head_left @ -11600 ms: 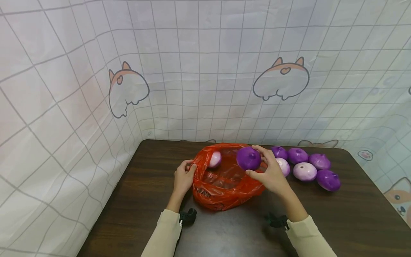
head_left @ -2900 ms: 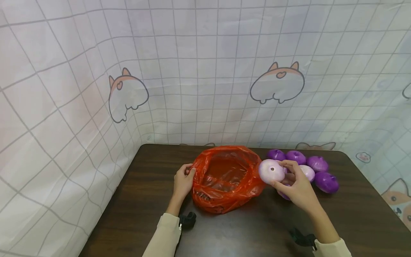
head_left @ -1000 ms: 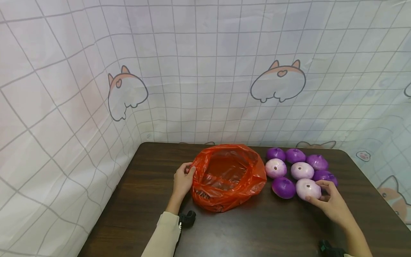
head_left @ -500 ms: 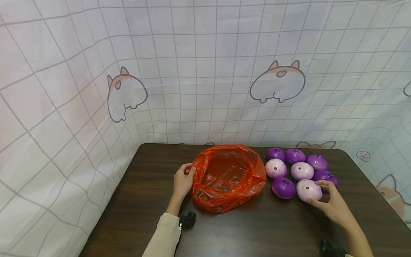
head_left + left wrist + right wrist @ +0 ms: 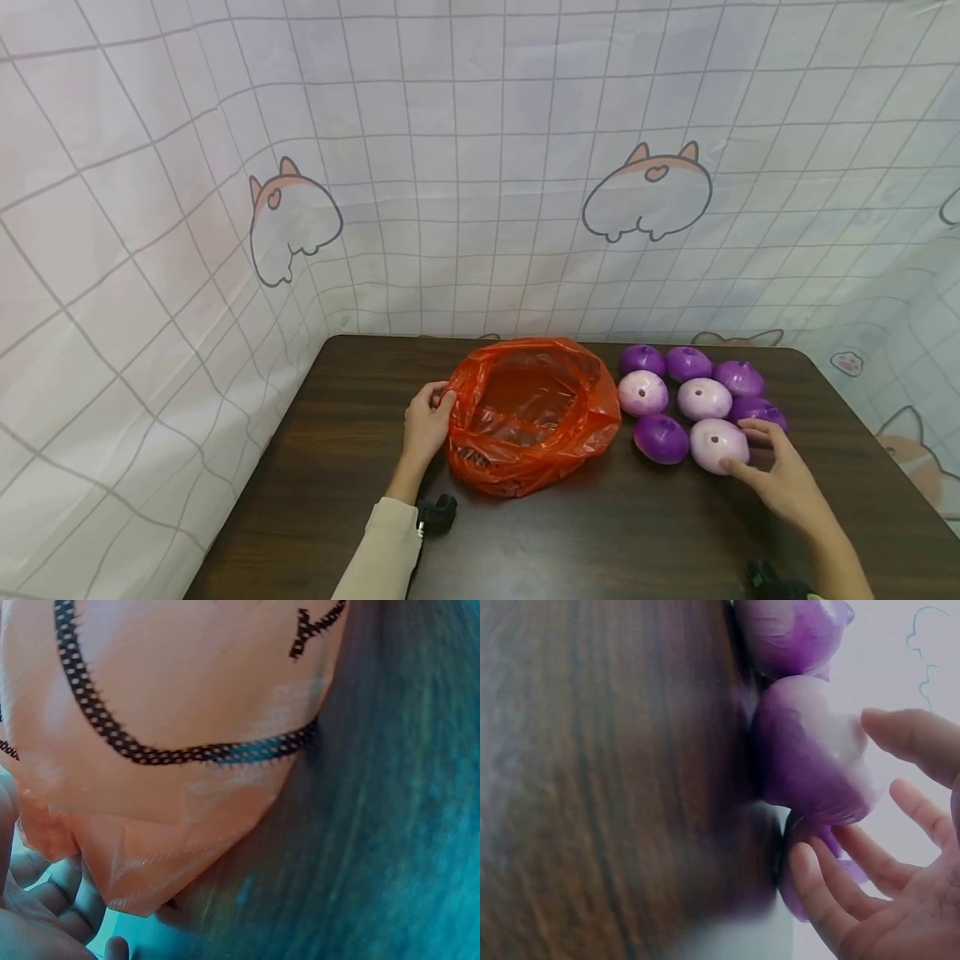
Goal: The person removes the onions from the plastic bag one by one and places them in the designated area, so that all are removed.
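My left hand (image 5: 426,423) pinches the left rim of a red plastic bag (image 5: 517,475). In the head view the mouth of the bag faces up, and no onion shows inside. Close up, the left wrist view shows the bag's side (image 5: 187,690) with black print, the left fingers (image 5: 64,900) curled at its edge. At the right, a pale purple onion (image 5: 711,454) sits root end up in the front row. Around it, fingers loosely spread, is my right hand (image 5: 783,483); its thumb and fingertips are right at the onion (image 5: 802,750) in the right wrist view.
Several more onions stand grouped behind and beside it, such as a dark purple onion (image 5: 662,439) at the front and a pale onion (image 5: 642,393) nearer the bag. All are on a dark wooden table (image 5: 585,542). A white grid-patterned curtain (image 5: 480,167) hangs behind and around.
The right hand carried a pale onion from beside the bag to the group's front row, and its fingers have loosened slightly. The onion seen earlier in the bag no longer shows. Left hand stays.
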### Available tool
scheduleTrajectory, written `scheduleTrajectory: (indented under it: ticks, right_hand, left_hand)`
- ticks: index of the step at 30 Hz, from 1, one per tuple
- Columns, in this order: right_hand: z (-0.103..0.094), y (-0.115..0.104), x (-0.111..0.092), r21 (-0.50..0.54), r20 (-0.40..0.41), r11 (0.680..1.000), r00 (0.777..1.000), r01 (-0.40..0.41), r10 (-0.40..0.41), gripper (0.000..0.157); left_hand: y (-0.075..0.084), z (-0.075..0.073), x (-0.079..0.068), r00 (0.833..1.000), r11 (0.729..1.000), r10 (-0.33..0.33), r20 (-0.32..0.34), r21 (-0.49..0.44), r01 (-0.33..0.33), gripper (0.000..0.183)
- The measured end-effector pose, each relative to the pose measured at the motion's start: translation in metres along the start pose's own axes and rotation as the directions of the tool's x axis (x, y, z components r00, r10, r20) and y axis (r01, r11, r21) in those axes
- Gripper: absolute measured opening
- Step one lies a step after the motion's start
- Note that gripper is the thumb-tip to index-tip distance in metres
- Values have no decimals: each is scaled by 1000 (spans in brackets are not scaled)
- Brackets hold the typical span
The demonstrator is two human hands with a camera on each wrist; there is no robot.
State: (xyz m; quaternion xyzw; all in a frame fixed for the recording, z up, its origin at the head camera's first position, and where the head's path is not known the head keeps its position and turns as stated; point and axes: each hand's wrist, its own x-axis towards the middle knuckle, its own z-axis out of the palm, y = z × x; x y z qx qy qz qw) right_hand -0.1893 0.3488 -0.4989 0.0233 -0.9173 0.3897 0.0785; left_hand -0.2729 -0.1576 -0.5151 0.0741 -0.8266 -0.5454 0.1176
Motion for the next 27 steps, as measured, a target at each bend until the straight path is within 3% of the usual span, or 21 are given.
scheduleTrajectory:
  ticks: [10,17,24,27]
  right_hand:
    - [-9,-6,-3,4,-106,999,993,-47,47,56]
    - [-13,-20,-4,-43,-96,997,993,-65,61,55]
    - [-13,-44,-1,-83,-137,996,990,32,-43,43]
    - [-12,-59,2,-74,-99,994,992,75,-82,38]
  left_hand:
    - [-2,-2,1,1000,1000,8,-7,-8,-8,29]
    - [1,-7,2,1000,1000,12,-6,-10,-12,31]
    - [16,-16,-1,995,988,101,11,119,-102,40]
    - [24,-25,-6,989,968,147,27,202,-150,42]
